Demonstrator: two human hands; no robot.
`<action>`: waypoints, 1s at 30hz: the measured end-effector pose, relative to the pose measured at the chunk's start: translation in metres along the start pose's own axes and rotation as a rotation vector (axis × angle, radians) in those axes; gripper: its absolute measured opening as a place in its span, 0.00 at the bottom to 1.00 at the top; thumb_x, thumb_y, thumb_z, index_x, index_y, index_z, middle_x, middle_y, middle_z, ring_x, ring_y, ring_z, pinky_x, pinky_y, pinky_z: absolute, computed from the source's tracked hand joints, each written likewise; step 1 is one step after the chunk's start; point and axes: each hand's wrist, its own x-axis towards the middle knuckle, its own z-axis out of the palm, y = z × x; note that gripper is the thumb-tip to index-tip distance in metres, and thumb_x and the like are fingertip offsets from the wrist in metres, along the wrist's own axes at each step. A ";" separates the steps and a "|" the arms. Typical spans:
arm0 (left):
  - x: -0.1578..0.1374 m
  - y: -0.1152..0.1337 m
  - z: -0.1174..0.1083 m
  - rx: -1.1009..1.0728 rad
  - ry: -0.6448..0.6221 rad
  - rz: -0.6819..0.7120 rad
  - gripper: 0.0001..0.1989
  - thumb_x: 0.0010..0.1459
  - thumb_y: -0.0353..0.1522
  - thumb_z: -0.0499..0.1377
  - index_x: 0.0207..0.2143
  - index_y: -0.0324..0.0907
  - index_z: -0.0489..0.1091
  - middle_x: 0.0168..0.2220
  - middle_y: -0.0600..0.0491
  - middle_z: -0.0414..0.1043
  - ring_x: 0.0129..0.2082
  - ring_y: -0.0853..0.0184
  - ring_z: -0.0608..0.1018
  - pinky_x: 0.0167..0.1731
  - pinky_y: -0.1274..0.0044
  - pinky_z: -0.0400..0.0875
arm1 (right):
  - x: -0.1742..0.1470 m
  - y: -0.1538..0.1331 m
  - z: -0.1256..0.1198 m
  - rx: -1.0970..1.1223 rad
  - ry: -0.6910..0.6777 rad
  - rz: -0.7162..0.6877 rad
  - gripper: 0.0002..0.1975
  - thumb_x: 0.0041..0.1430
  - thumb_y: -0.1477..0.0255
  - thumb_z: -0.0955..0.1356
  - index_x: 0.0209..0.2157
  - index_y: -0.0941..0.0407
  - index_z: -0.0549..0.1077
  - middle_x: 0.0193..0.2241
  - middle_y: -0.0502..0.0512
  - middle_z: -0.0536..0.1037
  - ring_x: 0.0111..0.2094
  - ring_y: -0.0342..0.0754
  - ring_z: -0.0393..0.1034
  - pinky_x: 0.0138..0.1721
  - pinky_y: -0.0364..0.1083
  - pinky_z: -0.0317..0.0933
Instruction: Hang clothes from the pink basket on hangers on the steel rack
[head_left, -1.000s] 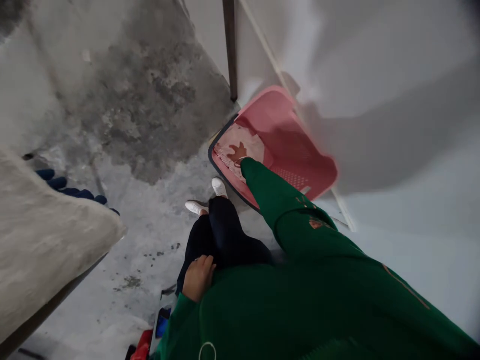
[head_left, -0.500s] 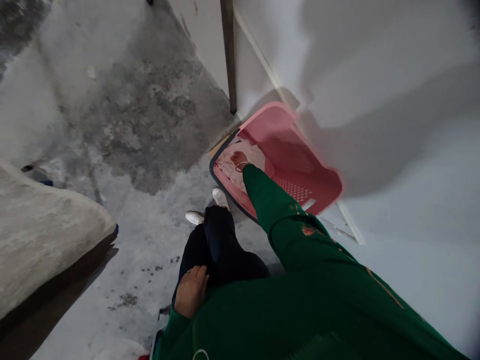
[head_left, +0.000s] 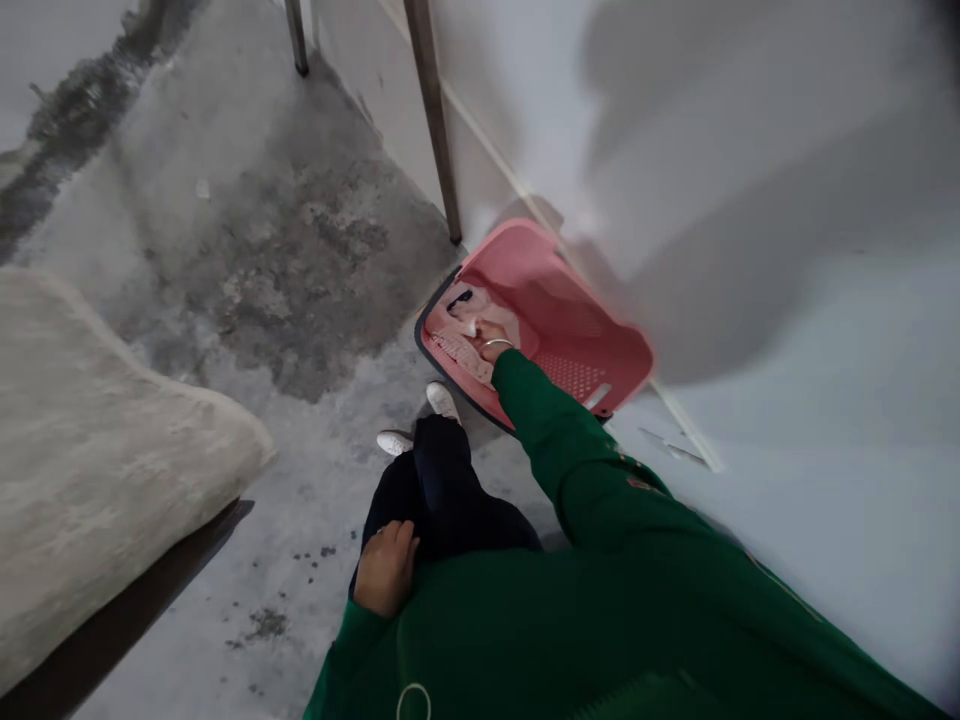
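A pink laundry basket [head_left: 592, 330] with a dark rim and perforated sides stands against the wall. Inside it, my right hand [head_left: 491, 335], with a bangle at the wrist, pinches a fold of a pale pink garment [head_left: 501, 308]. A patterned part of the cloth lies below the fingers, and a small black patch [head_left: 459, 299] shows on or beside it. My left hand [head_left: 386, 568] rests on my dark-trousered thigh, fingers loosely laid over it and holding nothing visible.
The white wall [head_left: 787, 250] rises on the right. A dark furniture leg [head_left: 435, 130] stands just beyond the basket. On the left, a table or bench with a pale cover [head_left: 112, 450] juts over the stained concrete floor [head_left: 315, 270]. My white shoes [head_left: 442, 400] are beside the basket.
My right hand has drawn slightly back towards me, lifting a fold of the garment and baring the black patch. My left hand stays on the thigh. The view has shifted a little.
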 end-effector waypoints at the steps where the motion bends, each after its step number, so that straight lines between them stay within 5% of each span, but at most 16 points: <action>1: -0.001 0.002 -0.006 0.003 0.012 0.011 0.14 0.63 0.30 0.48 0.44 0.44 0.71 0.39 0.46 0.74 0.37 0.58 0.78 0.36 0.70 0.74 | -0.015 -0.006 -0.012 0.042 0.040 0.024 0.18 0.65 0.61 0.64 0.48 0.61 0.69 0.43 0.57 0.74 0.39 0.44 0.70 0.43 0.49 0.68; 4: -0.004 0.008 -0.025 0.018 0.047 0.035 0.13 0.64 0.30 0.48 0.44 0.43 0.70 0.40 0.45 0.73 0.36 0.59 0.78 0.37 0.69 0.73 | -0.066 -0.031 -0.048 0.146 0.141 0.035 0.20 0.65 0.57 0.61 0.36 0.60 0.70 0.33 0.54 0.74 0.33 0.43 0.69 0.38 0.47 0.67; 8: -0.012 0.017 -0.058 0.042 0.106 0.057 0.13 0.64 0.30 0.48 0.44 0.41 0.70 0.40 0.45 0.73 0.38 0.62 0.77 0.39 0.72 0.72 | -0.144 -0.076 -0.090 0.261 0.179 -0.041 0.20 0.53 0.52 0.64 0.21 0.53 0.59 0.19 0.49 0.65 0.24 0.44 0.60 0.31 0.48 0.63; 14: -0.025 0.034 -0.118 -0.136 0.352 0.247 0.16 0.66 0.34 0.47 0.48 0.39 0.69 0.46 0.43 0.73 0.43 0.60 0.77 0.43 0.69 0.74 | -0.260 -0.153 -0.117 0.278 0.061 -0.177 0.28 0.33 0.45 0.70 0.14 0.53 0.56 0.13 0.48 0.58 0.18 0.41 0.52 0.23 0.47 0.55; 17: -0.033 0.047 -0.166 -0.250 0.586 0.353 0.20 0.67 0.37 0.44 0.54 0.40 0.65 0.53 0.42 0.68 0.52 0.58 0.73 0.50 0.66 0.72 | -0.314 -0.188 -0.109 0.255 -0.201 -0.251 0.29 0.32 0.43 0.71 0.14 0.53 0.60 0.10 0.47 0.57 0.14 0.39 0.49 0.18 0.44 0.49; 21: -0.048 0.070 -0.232 -0.198 0.771 0.459 0.30 0.65 0.45 0.48 0.63 0.38 0.54 0.63 0.38 0.57 0.64 0.54 0.60 0.60 0.60 0.60 | -0.372 -0.235 -0.080 0.156 -0.866 -0.358 0.30 0.41 0.44 0.70 0.11 0.55 0.61 0.07 0.48 0.56 0.11 0.38 0.50 0.16 0.42 0.45; 24: -0.058 0.076 -0.254 -0.174 0.781 0.545 0.27 0.64 0.47 0.48 0.55 0.37 0.64 0.61 0.39 0.60 0.65 0.54 0.59 0.62 0.59 0.55 | -0.398 -0.265 -0.058 -0.024 -1.193 -0.360 0.32 0.40 0.42 0.70 0.09 0.56 0.63 0.08 0.51 0.60 0.13 0.39 0.54 0.18 0.43 0.49; 27: -0.069 0.063 -0.251 -0.315 0.720 0.548 0.23 0.66 0.45 0.45 0.41 0.37 0.70 0.47 0.44 0.71 0.54 0.59 0.71 0.55 0.64 0.64 | -0.412 -0.281 -0.045 -0.168 -1.227 -0.334 0.33 0.35 0.39 0.71 0.11 0.56 0.63 0.10 0.52 0.61 0.15 0.39 0.54 0.20 0.44 0.52; 30: -0.088 0.038 -0.245 -0.567 0.874 0.360 0.24 0.67 0.46 0.44 0.36 0.36 0.67 0.32 0.51 0.69 0.36 0.68 0.73 0.41 0.72 0.70 | -0.418 -0.285 -0.041 -0.149 -1.090 -0.406 0.32 0.38 0.40 0.71 0.13 0.56 0.62 0.10 0.48 0.57 0.15 0.37 0.51 0.19 0.42 0.49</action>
